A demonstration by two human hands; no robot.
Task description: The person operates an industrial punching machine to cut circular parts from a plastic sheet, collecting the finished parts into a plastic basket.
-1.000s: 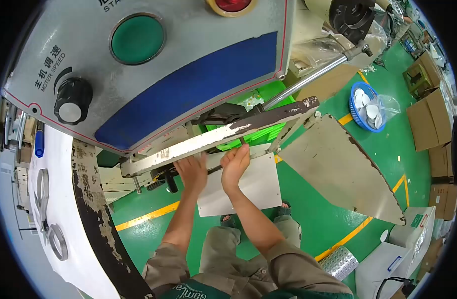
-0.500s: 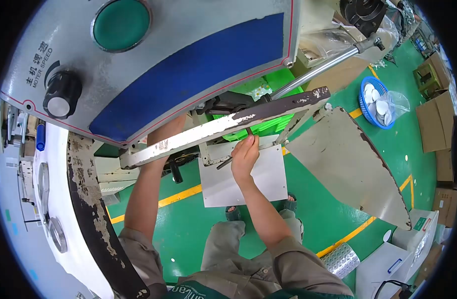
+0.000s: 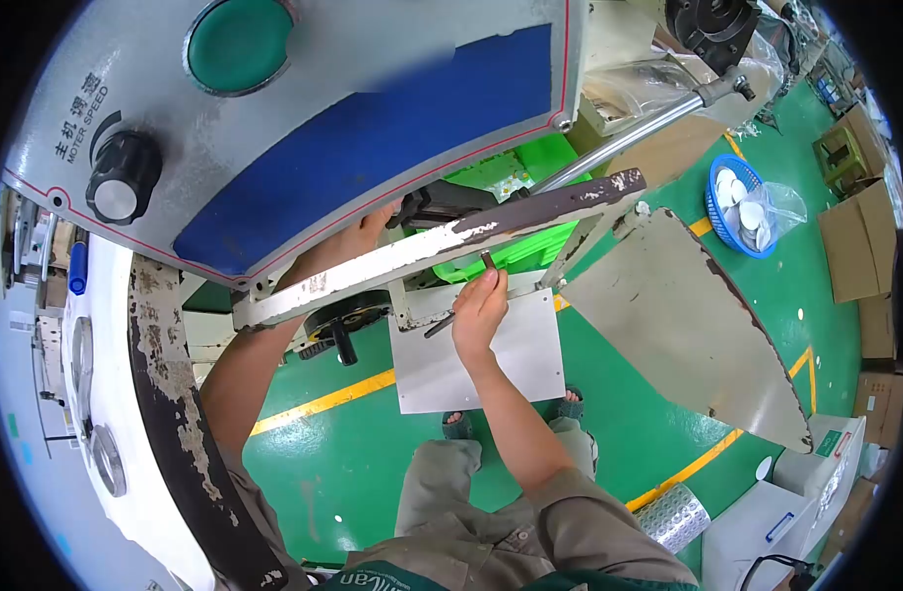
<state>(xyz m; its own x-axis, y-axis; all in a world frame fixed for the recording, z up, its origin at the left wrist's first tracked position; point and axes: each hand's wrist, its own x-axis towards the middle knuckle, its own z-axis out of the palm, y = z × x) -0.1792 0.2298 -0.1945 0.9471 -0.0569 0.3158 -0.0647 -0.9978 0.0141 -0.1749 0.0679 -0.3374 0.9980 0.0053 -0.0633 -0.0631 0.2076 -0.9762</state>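
Note:
My right hand (image 3: 481,313) is closed around a thin dark rod (image 3: 439,325), whose ends stick out on both sides of the fist, just below the chipped white and brown metal bar (image 3: 412,254). My left hand (image 3: 365,234) reaches up behind that bar, beside a black machine part (image 3: 442,205); its fingers are mostly hidden by the control panel (image 3: 363,148). Below the left forearm is a black handwheel with a handle (image 3: 345,335). A white plate (image 3: 476,364) lies under my right hand.
A green crate (image 3: 511,251) is behind the bar. A metal guard plate (image 3: 698,325) juts out at the right. On the green floor stand a blue basket (image 3: 719,212) of white discs, cardboard boxes (image 3: 855,246) and a perforated metal cylinder (image 3: 674,516).
My left forearm has swung left and the hand has moved toward the black part, uncovering more of the handwheel. My right hand has barely moved and still holds the rod.

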